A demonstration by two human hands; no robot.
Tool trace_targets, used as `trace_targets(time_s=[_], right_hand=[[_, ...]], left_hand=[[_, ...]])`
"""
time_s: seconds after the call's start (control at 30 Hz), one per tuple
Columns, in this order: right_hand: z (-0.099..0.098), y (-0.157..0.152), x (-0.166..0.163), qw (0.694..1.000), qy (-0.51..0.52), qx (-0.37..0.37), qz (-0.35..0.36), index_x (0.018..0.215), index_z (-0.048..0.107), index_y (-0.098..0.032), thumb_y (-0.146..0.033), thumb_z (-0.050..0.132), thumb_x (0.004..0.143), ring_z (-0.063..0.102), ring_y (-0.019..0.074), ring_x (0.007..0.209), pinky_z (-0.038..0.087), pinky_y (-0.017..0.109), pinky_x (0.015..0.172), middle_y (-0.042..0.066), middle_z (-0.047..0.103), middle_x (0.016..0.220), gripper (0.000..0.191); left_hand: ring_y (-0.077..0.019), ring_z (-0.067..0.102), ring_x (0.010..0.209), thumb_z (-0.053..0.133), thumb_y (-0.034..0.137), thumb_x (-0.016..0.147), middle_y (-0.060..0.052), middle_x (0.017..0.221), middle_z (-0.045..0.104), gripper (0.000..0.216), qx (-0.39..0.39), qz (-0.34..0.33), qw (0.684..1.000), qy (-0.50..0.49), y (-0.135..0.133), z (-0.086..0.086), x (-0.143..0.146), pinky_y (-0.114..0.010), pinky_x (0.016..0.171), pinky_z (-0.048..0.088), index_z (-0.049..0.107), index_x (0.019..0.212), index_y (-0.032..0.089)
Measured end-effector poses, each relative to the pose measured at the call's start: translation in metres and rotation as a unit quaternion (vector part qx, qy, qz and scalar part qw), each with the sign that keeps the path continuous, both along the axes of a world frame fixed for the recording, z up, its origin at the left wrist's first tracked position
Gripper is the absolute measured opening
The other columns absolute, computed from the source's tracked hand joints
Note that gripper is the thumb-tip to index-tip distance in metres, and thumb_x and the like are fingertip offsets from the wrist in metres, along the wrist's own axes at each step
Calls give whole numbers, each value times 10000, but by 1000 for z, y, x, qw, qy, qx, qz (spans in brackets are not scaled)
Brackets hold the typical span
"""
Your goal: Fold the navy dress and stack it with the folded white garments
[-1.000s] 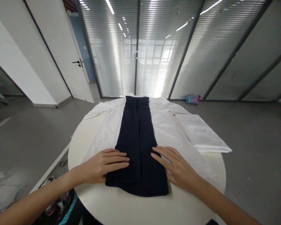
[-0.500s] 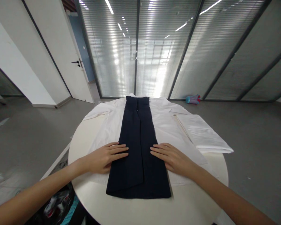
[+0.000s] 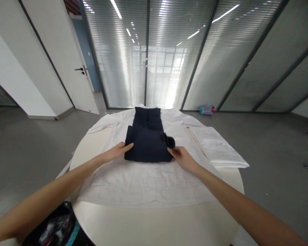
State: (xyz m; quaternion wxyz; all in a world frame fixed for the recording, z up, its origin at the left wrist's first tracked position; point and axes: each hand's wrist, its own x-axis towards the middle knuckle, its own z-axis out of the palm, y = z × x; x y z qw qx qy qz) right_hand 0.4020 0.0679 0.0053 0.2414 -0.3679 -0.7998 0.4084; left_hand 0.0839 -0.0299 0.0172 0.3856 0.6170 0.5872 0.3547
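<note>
A dark navy garment point(image 3: 147, 140) lies folded over on itself on top of a spread white shirt point(image 3: 143, 181) on a round white table point(image 3: 154, 222). My left hand point(image 3: 118, 152) grips the folded garment's near left corner, thumb on top. My right hand point(image 3: 181, 157) pinches its near right corner, where the cloth curls up. Both arms reach far forward across the table.
A folded white cloth point(image 3: 217, 148) lies at the table's right edge. A blue and red bottle point(image 3: 206, 110) lies on the grey floor by the glass wall. Dark items point(image 3: 53, 230) sit on the floor at the table's near left. A white door point(image 3: 74, 71) stands at left.
Both hands lifted the garment's near end and carried it away from me, folding the long garment in half. The white shirt's near part is now uncovered.
</note>
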Motion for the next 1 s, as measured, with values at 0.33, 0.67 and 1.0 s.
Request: trace_targets(time_s=[0.33,0.67,1.0], right_hand=[[-10,-6,-6,994,3,-38,-103,1529,304,-144,-376,599,916,614,174,561,475,280,569,-59,605,570,719],[-8,-9,-4,995,-50,-27,-77,1544,285,-70,-252,507,904,589,190,547,459,306,575,-59,546,543,702],[-3,-23,-20,952,-241,142,-126,1585,227,-113,-236,367,996,696,275,929,468,353,810,118,734,944,617]], left_hand=[[-108,510,400,773,555,743,63,512,587,918,-55,172,981,-67,3,1,-1,-183,415,274,392,1484,171],[-77,490,496,819,513,677,29,616,581,574,18,103,987,-125,-20,-8,-5,-181,450,300,680,1074,122],[-74,506,454,803,493,669,-13,750,648,475,19,120,987,-107,-17,-14,3,-202,428,347,709,969,137]])
